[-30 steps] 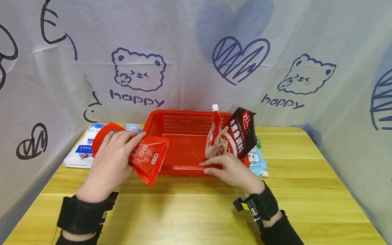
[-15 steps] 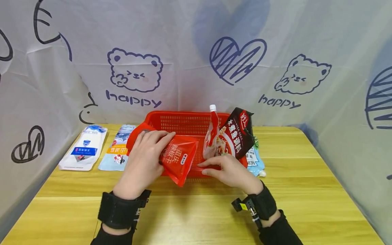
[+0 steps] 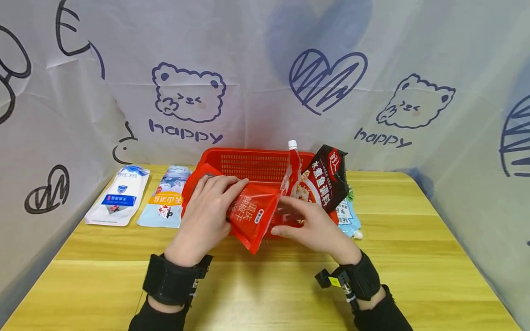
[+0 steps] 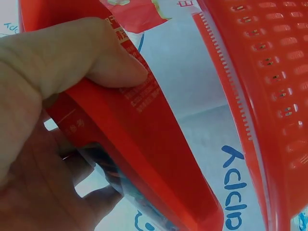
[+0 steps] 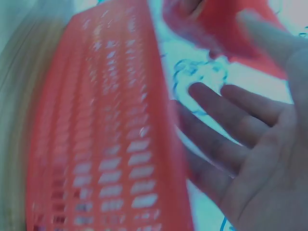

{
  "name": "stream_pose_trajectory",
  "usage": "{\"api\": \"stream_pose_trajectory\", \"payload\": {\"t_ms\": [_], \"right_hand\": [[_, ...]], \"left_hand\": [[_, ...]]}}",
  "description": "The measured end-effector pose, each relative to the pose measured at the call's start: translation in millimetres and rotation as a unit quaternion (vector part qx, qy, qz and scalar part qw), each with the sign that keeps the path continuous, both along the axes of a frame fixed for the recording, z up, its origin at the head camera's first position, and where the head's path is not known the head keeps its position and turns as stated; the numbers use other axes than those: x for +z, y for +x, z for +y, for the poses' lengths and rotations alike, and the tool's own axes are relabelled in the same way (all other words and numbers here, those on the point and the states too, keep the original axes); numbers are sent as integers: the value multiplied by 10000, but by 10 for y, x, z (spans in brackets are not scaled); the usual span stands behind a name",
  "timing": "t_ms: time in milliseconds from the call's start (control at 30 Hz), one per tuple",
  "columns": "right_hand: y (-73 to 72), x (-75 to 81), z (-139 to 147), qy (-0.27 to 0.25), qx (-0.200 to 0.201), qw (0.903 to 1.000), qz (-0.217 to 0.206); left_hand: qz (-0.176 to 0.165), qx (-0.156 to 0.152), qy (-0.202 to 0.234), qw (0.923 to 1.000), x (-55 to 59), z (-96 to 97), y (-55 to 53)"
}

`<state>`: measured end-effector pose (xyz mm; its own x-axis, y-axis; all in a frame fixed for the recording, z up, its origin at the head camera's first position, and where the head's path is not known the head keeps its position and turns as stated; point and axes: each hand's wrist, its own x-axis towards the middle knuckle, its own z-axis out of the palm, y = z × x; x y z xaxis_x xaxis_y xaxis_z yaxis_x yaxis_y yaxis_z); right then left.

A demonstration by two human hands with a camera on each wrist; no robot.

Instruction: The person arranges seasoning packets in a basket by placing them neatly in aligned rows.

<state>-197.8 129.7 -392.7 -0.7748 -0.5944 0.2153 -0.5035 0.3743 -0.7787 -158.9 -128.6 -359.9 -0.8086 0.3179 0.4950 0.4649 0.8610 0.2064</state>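
Note:
My left hand (image 3: pixel 209 216) grips a red bag of dried chilies (image 3: pixel 254 209) from above and holds it over the front of a red plastic basket (image 3: pixel 252 166). In the left wrist view the thumb presses the red side of the bag, and its clear window shows dark contents. My right hand (image 3: pixel 319 227) is at the basket's front right, with its fingers close to the bag's right edge. The right wrist view shows that hand's fingers (image 5: pixel 216 144) spread and holding nothing, beside the perforated basket wall. A white-capped spout pouch (image 3: pixel 293 172) and a black seasoning packet (image 3: pixel 327 177) lean inside the basket's right end.
A white pouch (image 3: pixel 118 195) and a light blue and orange pouch (image 3: pixel 163 200) lie flat left of the basket. Another blue pouch (image 3: pixel 349 219) lies partly hidden at its right. A printed cloth (image 3: pixel 256 69) hangs behind the wooden table (image 3: pixel 256 294).
My left hand has carried the red bag rightward from beside the basket to over it, uncovering the pouches at left. My right hand has lifted from the front rim, fingers opening.

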Motion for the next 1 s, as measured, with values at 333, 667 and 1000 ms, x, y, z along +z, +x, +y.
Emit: {"api": "stream_pose_trajectory", "payload": {"t_ms": [333, 667, 1000], "right_hand": [[207, 40, -239, -1219, -413, 9903, -523], [275, -13, -368, -1925, -860, 9758, -574], [264, 37, -297, -2023, -1093, 9707, -695]], "left_hand": [[276, -75, -152, 9995, -19, 123, 4], [495, -69, -292, 9983, -63, 205, -9], [385, -336, -144, 9986, -50, 183, -1]]}}
